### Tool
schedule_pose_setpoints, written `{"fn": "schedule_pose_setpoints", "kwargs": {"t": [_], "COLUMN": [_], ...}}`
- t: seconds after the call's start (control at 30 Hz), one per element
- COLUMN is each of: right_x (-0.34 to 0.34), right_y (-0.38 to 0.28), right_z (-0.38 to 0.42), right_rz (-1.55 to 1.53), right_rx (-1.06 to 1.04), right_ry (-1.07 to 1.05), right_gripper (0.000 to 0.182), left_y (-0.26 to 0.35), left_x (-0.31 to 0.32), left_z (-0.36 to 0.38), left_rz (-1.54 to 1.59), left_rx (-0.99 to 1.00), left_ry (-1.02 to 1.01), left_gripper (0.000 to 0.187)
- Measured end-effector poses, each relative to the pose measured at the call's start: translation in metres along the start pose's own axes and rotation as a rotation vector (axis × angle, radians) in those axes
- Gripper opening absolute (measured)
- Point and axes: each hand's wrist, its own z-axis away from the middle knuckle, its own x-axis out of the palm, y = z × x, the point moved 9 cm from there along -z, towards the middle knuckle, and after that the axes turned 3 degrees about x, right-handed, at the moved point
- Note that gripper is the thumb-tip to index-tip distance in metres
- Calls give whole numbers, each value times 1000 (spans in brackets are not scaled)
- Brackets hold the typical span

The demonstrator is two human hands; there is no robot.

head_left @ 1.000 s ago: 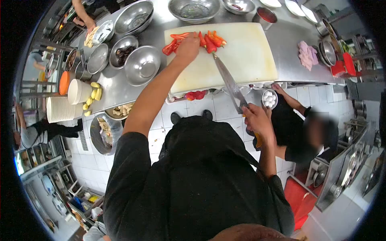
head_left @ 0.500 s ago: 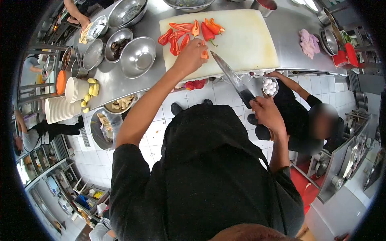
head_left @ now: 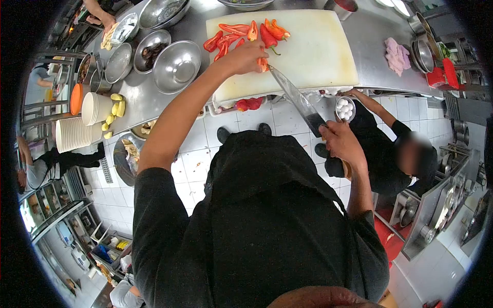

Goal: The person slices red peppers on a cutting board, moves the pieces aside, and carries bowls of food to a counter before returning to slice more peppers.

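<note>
Single head-worn camera, wide angle, dark rounded frame edges. Looks from above and behind the right hand's [head_left: 343,141] grip on the knife [head_left: 298,98], facing forward and steeply down. Wearer's torso [head_left: 287,215] closest, behind-left of grip; cutting board [head_left: 313,56] farther, ahead-left; tiled floor [head_left: 282,120] below grip level.

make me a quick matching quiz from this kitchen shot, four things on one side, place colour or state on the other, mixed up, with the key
Things:
1. knife
2. cloth
3. left hand
4. cutting board

Descriptions:
A. off-white, with red peppers lying on it
B. holding a piece of pepper
C. gripped in the right hand
D. pink, on the metal counter

Right pairs: 1-C, 2-D, 3-B, 4-A
</note>
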Motion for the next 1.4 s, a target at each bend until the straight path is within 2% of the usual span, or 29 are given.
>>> {"fn": "schedule_pose_setpoints", "kwargs": {"t": [0.1,0.3,0.37,0.43,0.5,0.7,0.9,1.0,1.4], "right_x": [-1,1,4,7,15,36,66,66,84], "right_y": [-4,-2,0,6,-2,21,33,42,39], "right_z": [4,2,-7,-14,-15,-22,-40,-36,-45], "right_rz": [-40,-42,46,38,-67,-288,-532,-539,-678], "right_rx": [77,71,-50,-51,66,171,153,208,159], "right_ry": [-9,-33,13,14,-35,-222,-344,-376,-449], "right_gripper": [32,33,33,33,34,33,32,32,31], "left_y": [1,3,3,5,5,-1,-2,-5,-10], "left_x": [-3,-5,-5,-5,-5,-6,-9,-10,-9], "left_z": [4,5,4,3,3,7,10,11,14], "left_rz": [62,99,101,84,47,44,37,74,12], "left_rx": [-66,-119,-116,-111,-107,-95,-37,-42,-92], "left_ry": [-2,-25,-39,-45,-41,17,68,71,87], "left_gripper": [54,56,57,57,57,57,56,53,48]}}
